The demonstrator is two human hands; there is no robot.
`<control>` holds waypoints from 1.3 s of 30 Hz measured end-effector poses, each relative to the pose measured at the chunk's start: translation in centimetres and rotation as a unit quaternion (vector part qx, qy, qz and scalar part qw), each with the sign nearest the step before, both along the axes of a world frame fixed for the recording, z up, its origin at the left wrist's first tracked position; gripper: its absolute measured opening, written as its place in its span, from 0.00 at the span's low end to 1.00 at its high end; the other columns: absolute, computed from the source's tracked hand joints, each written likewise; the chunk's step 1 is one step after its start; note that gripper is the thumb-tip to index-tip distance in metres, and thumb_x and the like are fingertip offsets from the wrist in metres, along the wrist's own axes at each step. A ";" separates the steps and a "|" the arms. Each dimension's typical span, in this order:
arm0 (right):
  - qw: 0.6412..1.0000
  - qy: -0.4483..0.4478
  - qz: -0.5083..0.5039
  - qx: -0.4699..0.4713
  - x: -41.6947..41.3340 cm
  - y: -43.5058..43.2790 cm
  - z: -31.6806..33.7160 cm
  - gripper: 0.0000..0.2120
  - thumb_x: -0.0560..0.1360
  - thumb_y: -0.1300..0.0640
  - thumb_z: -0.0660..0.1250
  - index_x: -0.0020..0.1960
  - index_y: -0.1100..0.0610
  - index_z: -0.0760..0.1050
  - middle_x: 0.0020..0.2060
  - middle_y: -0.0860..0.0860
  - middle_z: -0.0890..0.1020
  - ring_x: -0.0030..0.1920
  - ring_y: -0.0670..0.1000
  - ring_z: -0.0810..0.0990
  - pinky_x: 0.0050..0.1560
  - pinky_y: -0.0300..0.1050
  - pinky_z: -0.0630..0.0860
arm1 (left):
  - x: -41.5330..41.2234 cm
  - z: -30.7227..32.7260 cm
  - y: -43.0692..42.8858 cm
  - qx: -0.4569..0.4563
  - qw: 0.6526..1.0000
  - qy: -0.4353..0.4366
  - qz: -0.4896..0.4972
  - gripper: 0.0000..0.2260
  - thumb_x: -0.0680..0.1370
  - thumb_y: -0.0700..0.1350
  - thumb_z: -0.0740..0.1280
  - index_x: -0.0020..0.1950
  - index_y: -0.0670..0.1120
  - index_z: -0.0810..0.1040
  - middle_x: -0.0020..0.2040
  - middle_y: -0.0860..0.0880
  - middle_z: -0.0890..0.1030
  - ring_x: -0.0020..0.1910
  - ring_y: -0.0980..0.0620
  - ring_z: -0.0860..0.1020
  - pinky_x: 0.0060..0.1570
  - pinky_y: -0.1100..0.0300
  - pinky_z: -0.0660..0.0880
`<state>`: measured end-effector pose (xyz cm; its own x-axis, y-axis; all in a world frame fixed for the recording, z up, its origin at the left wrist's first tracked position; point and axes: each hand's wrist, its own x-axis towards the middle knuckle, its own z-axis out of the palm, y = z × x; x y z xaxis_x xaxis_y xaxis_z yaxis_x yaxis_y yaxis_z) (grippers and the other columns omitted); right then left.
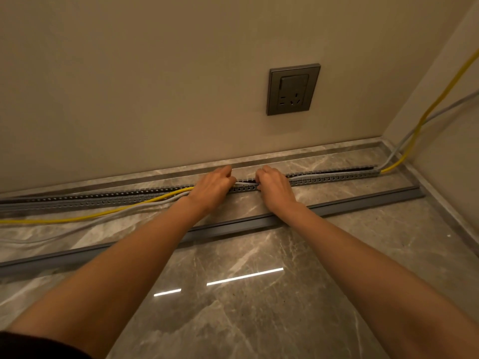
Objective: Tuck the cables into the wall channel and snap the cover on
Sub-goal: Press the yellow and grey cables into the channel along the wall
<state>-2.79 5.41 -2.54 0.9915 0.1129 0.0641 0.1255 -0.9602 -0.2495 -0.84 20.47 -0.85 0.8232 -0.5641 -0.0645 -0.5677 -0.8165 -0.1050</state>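
Cables right of the hands already lie in the slotted channel (337, 174); left of them, the yellow cable (103, 214) and grey cables (85, 224) trail loose. Left hand (211, 186) and right hand (274, 187) pinch cables at its rim; the cover (363, 200) lies unfitted.

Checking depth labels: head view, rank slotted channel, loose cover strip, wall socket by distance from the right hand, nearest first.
1. Slotted channel: under the right hand, fingers on it.
2. Cover strip: on the floor just behind the wrist, under the forearm.
3. Wall socket: up on the wall, above and slightly right, farthest.
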 end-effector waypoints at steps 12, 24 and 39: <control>1.000 -0.005 0.005 -0.028 -0.7 0.2 0.1 0.13 0.76 0.71 0.58 0.59 0.66 0.74 0.60 0.60 0.74 0.60 0.59 0.72 0.56 0.49 0.72 | 0.5 -0.4 0.2 -0.001 0.999 0.036 0.016 0.10 0.79 0.39 0.60 0.59 0.40 0.75 0.56 0.41 0.78 0.53 0.42 0.77 0.49 0.52 0.74; 0.999 0.024 -0.009 -0.034 -0.3 0.2 1.3 0.13 0.77 0.70 0.58 0.57 0.64 0.77 0.56 0.60 0.79 0.55 0.61 0.78 0.54 0.52 0.75 | -0.3 -1.1 2.2 -0.033 0.993 -0.001 0.111 0.11 0.79 0.38 0.59 0.55 0.37 0.78 0.55 0.38 0.79 0.53 0.38 0.77 0.49 0.48 0.73; 0.998 0.006 0.060 -0.005 -0.9 6.4 0.9 0.16 0.77 0.69 0.58 0.62 0.63 0.74 0.59 0.60 0.75 0.61 0.59 0.72 0.59 0.51 0.71 | -1.3 -0.4 8.5 -0.173 0.971 0.006 0.166 0.12 0.78 0.35 0.61 0.59 0.37 0.78 0.58 0.38 0.77 0.57 0.38 0.76 0.54 0.46 0.75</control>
